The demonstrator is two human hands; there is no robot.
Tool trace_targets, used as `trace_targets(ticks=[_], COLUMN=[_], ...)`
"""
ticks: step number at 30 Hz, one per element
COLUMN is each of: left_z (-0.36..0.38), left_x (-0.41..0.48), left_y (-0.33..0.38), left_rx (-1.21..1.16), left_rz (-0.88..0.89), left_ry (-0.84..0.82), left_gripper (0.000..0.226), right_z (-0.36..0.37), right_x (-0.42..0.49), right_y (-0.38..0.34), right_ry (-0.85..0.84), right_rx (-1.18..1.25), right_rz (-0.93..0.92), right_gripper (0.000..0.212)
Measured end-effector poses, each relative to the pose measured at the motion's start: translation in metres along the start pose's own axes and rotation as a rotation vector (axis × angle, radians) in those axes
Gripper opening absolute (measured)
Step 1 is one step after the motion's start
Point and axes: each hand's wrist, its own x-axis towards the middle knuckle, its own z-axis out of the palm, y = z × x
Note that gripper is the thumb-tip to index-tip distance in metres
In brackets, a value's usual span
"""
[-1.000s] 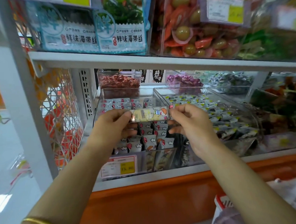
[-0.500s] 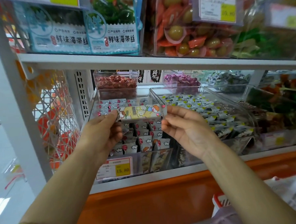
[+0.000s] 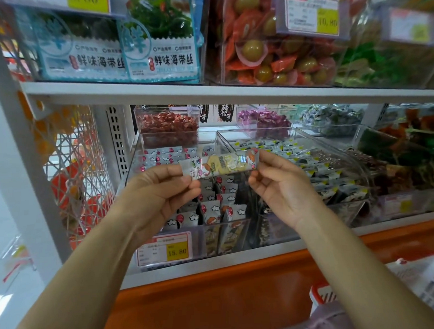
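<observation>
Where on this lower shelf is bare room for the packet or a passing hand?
Bare: only the narrow shelf lip in front of the left bin and right bin. The held packet sits in the open gap beneath the upper shelf. Both bins are crowded.

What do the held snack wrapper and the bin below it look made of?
The snack wrapper looks like glossy printed plastic film, with a foil-like glare on it. The bin is clear rigid plastic, probably acrylic; packets show through its walls.
</observation>
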Motion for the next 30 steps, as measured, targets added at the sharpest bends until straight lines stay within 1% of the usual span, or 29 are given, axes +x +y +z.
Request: trace_targets(ticks=[2, 6, 9, 13, 17, 23, 27, 30], left_z=[0.000, 0.000, 0.001, 0.001, 0.001, 0.003, 0.004, 0.007], left_x=[0.000, 0.002, 0.003, 0.004, 0.004, 0.002, -0.001, 0.000], left_y=[-0.003, -0.006, -0.007, -0.011, -0.011, -0.010, -0.009, -0.011], left_rx=[0.069, 0.175, 0.210, 0.353, 0.400, 0.444, 0.554, 0.582], left_rz=[0.045, 0.081, 0.085, 0.153, 0.175, 0.194, 0.230, 0.224], left_ry=[0.000, -0.024, -0.014, 0.018, 0.027, -0.006, -0.050, -0.052], left_gripper=[0.019, 0.014, 0.003, 0.019, 0.021, 0.022, 0.023, 0.015], right_z=[0.000, -0.001, -0.002, -0.002, -0.003, -0.002, 0.000, 0.002], right_x=[-0.002, -0.004, -0.004, -0.005, -0.005, -0.006, -0.007, -0.008], right_y=[0.000, 0.000, 0.002, 0.005, 0.005, 0.004, 0.003, 0.004], right_ry=[0.003, -0.033, -0.066, -0.115, -0.128, -0.058, 0.029, 0.048], right_rx=[-0.085, -0.303, -0.412, -0.570, -0.599, -0.716, -0.805, -0.884], right_rz=[-0.041, -0.156, -0.185, -0.216, -0.266, -0.317, -0.414, -0.473], right_gripper=[0.014, 0.007, 0.013, 0.019, 0.013, 0.015, 0.017, 0.019])
